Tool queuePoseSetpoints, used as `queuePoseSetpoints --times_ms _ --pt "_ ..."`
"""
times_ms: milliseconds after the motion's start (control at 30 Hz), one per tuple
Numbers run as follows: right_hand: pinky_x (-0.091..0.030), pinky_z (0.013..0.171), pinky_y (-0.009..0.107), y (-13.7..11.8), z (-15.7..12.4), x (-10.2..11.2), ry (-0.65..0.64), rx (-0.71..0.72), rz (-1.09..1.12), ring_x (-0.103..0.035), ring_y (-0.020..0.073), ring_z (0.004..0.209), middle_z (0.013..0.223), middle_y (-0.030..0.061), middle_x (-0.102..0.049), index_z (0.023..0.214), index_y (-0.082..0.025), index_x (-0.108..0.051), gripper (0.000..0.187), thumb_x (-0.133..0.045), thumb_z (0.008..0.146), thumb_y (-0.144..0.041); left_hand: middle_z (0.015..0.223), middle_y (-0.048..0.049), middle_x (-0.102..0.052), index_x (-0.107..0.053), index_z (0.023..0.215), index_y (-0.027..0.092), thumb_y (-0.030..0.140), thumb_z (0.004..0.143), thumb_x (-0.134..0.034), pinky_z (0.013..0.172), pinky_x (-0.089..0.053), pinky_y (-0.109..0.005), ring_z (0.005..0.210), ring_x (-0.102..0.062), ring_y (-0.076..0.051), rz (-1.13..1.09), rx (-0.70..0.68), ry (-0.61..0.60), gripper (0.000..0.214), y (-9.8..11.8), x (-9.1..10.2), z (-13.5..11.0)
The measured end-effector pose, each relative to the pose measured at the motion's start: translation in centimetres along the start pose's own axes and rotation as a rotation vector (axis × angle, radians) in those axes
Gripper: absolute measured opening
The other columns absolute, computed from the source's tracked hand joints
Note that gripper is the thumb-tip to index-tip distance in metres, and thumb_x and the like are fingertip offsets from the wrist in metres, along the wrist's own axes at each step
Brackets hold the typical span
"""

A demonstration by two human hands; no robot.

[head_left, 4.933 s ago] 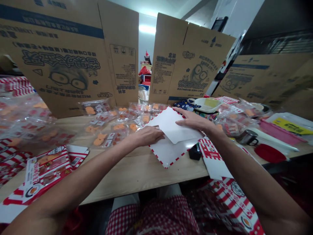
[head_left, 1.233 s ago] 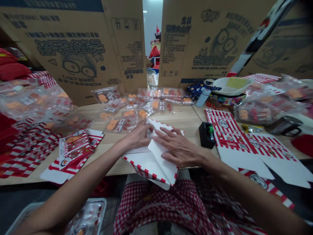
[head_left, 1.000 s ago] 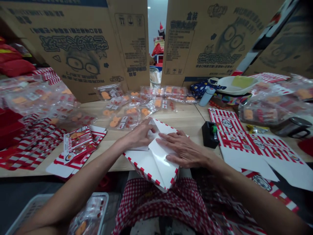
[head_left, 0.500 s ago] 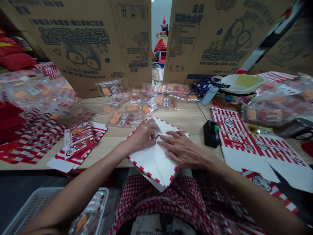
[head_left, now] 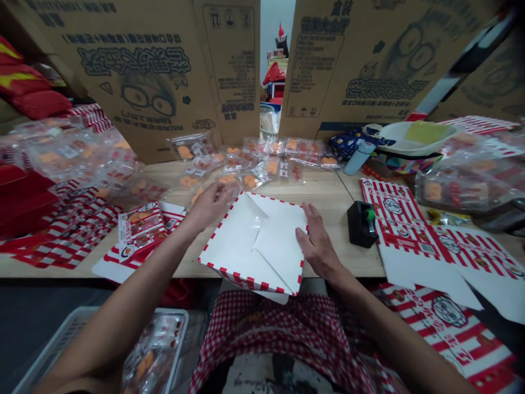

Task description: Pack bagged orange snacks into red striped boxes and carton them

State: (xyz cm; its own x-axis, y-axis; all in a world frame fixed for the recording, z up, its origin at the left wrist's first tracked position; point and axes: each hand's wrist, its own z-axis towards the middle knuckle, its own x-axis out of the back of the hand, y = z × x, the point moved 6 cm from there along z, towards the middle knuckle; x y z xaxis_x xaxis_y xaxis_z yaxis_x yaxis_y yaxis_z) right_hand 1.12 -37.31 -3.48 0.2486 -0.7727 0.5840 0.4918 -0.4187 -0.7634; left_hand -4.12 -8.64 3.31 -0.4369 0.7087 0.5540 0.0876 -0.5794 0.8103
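card (head_left: 279, 241) is light and stiff: white board with a red-and-white checked border, folded so two flaps meet across its middle. it should handle easily but may spring at the creases, so the outer edges look safer to hold than the loose flaps. it lies on the wooden table (head_left: 328, 189), its near corner overhanging the front edge.

left hand (head_left: 211, 205) is raised just beside the card's upper left edge, fingers loosely spread and curled, pinching nothing, close to sealed packs (head_left: 250, 164). right hand (head_left: 318, 246) sits at the card's right edge, fingers slightly parted and pointing away from the person; the thumb seems to touch the border, though that is hard to tell from this angle.

unlike the frame half a second earlier, neither hand now presses on the flaps. the left has lifted away, and the right has moved out to the side.
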Motion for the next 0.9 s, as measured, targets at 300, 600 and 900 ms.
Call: queuePoseSetpoints --times_ms 300,600,900 --pt "-0.045 0.113 0.053 -6.2 2.6 4.3 0.035 0.016 0.171 -0.05 0.0307 0.139 0.157 0.0121 -0.044 0.161 -0.027 -0.007 0.067 -0.036 0.103 -0.044 0.08 -0.0053 -0.072 -0.071 0.09 0.019 0.075 0.086 -0.057 0.064 -0.055 -0.034 0.067 -0.065 -0.021 -0.428 0.09 -0.13 0.057 3.0 1.6 -1.8" --pt "-0.044 0.112 0.06 -4.5 -0.4 4.0 0.048 0.314 0.366 -0.045 0.0313 0.144 0.153 0.0099 -0.048 0.142 -0.034 -0.029 0.057 -0.05 0.09 -0.027 0.118 -0.0047 -0.064 -0.06 0.104 0.028 0.077 0.083 -0.054 0.098 -0.054 -0.045 0.105 -0.064 -0.023 -0.872 -0.113 0.174 0.053 -0.7 1.9 -6.8" --pt "-0.056 0.091 0.046 4.2 -2.5 1.4 -0.411 -0.166 -0.124 -0.072 0.0308 0.098 0.102 0.0081 -0.078 0.098 -0.021 -0.074 0.038 -0.044 0.075 -0.016 0.081 -0.0025 -0.065 -0.059 0.097 0.02 0.068 0.089 -0.051 0.091 -0.055 -0.043 0.085 -0.067 -0.021 -0.671 0.197 0.172 0.049 -8.9 -0.4 -9.9"
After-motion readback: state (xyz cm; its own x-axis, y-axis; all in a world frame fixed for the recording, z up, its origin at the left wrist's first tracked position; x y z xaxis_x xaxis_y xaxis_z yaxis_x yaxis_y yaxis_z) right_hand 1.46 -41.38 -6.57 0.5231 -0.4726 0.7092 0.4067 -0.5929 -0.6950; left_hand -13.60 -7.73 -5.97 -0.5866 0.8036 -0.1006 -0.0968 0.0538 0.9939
